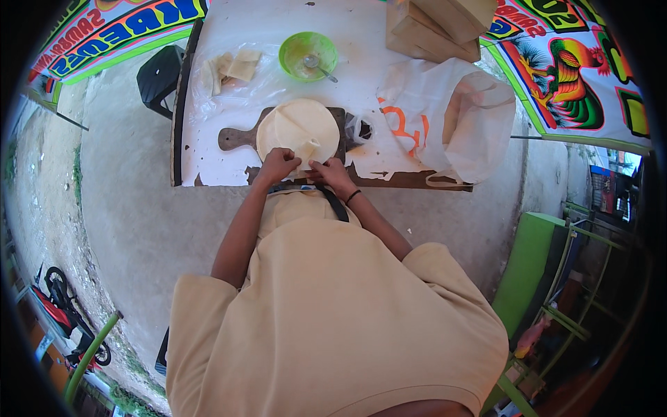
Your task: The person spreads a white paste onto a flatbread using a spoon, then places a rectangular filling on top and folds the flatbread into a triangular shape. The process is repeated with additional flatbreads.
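A stack of thin, round, pale dough wrappers (pixel 295 121) lies on a dark wooden cutting board (pixel 235 139) at the table's near edge. On the near part of the stack, a partly folded wrapper (pixel 308 151) stands up in a small peak. My left hand (pixel 279 165) pinches its left side with bent fingers. From the right, my right hand (pixel 333 176) holds its near edge between thumb and fingers. Touching the board's right side is a small clear plastic bag (pixel 360 130) with something dark inside.
A green bowl (pixel 288 48) with a spoon (pixel 322 69) stands beyond the board. Folded pale pieces (pixel 236 67) lie on clear plastic at the far left. A white bag (pixel 479 118) and brown paper packages (pixel 434 31) are on the right. A dark stool (pixel 158 80) stands left of the table.
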A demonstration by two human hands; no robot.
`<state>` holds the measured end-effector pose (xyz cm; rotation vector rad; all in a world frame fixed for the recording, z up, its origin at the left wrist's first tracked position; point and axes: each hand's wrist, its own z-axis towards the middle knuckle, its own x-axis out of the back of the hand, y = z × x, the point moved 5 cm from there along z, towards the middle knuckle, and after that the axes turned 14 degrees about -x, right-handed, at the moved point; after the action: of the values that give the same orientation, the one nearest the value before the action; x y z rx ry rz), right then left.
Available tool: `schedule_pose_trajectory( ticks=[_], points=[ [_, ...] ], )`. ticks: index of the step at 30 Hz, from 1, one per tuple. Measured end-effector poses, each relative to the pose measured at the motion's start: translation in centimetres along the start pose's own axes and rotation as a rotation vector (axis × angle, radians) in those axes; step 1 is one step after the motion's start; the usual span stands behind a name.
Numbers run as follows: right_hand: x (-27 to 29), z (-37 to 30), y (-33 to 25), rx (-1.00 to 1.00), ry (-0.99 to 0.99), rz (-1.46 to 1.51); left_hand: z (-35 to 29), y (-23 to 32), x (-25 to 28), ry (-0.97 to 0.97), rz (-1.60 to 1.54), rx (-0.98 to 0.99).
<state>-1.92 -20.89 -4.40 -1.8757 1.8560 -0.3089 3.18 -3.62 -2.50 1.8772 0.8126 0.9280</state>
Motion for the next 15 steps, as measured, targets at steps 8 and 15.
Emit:
schedule_pose_trajectory(
  ticks=[8,15],
  points=[
    [-2.0,1.9,0.6,0.039,-0.131,-0.072,-1.9,-1.1,-1.2,0.194,-0.010,-0.075],
    [-2.0,0.9,1.1,0.138,-0.074,-0.087,-2.0,-2.9,-1.1,0.098,0.043,-0.002]
  ],
)
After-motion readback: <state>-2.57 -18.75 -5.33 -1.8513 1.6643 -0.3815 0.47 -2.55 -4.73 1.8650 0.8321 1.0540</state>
